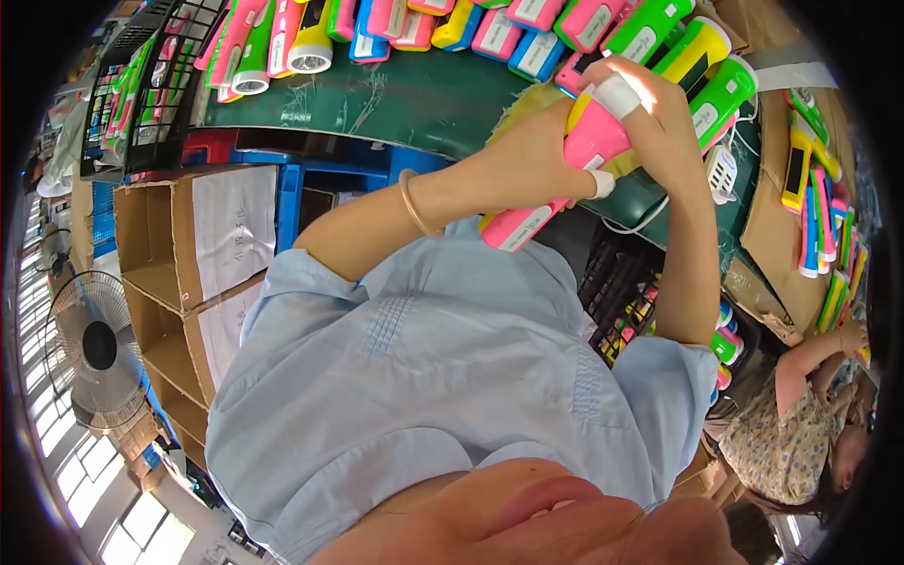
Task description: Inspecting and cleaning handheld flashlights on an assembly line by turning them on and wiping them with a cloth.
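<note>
Both hands work on one pink-and-yellow flashlight (595, 137), which lies slantwise between them, held above the near edge of the green counter (414, 99). The left hand (539, 155) is clamped around the body, its thumb tip wrapped in white, and the flashlight's narrow tail pokes out on the near side of that grip. The right hand (664, 122) closes over the wide white head end; its fingers hide much of the head, so whether they press, turn or only steady it I cannot tell.

The step in hand appears to be finishing or checking the head end, with the left grip as the anchor. The next move likely calls for the left grip to stay firm while the right fingers complete their work on the head, then let go cleanly.

A yellow cloth (527, 102) lies just beyond the left grip. The row of flashlights (388, 24) fills the counter beyond both hands, and a green flashlight (725, 102) sits just to the right of the right grip, so any outward swing there could knock it.
</note>
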`<state>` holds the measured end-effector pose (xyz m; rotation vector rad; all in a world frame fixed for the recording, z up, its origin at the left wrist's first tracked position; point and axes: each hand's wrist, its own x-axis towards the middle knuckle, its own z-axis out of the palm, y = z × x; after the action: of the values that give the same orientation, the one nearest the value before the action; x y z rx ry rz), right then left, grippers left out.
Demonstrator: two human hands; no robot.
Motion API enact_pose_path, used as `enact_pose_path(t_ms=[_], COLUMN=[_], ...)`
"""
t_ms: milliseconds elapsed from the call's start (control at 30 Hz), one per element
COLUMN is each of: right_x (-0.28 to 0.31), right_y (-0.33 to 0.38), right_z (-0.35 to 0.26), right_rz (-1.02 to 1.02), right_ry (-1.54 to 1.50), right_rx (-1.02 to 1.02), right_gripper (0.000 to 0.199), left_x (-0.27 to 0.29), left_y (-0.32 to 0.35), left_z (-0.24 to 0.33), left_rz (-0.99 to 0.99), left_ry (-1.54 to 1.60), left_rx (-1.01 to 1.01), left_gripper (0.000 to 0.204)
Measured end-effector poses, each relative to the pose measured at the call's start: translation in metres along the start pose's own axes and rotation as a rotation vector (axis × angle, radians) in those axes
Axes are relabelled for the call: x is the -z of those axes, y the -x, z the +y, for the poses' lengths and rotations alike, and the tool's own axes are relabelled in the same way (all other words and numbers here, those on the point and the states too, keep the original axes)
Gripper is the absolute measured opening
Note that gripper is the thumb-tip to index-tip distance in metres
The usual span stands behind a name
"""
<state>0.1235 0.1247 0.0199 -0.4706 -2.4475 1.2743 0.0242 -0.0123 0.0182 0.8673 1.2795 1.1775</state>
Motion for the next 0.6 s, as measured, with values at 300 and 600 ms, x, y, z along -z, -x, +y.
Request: enact_pose_path(t_ms=[300,600], right_x=[-0.026,-0.016], right_y=[0.007,0.005], right_z=[0.007,-0.018], right_rz=[-0.033,0.308], right_ry=[-0.592,0.101], right_rx=[0.202,-0.031], right_gripper=[0.031,0.024], left_x=[0.003,0.018], left_y=[0.018,0.000], left_z=[-0.008,-0.007], left_rz=[-0.216,-0.086], left_ry=[0.411,0.491], left_rx=[0.172,0.031], left_gripper=[0.032,0.034])
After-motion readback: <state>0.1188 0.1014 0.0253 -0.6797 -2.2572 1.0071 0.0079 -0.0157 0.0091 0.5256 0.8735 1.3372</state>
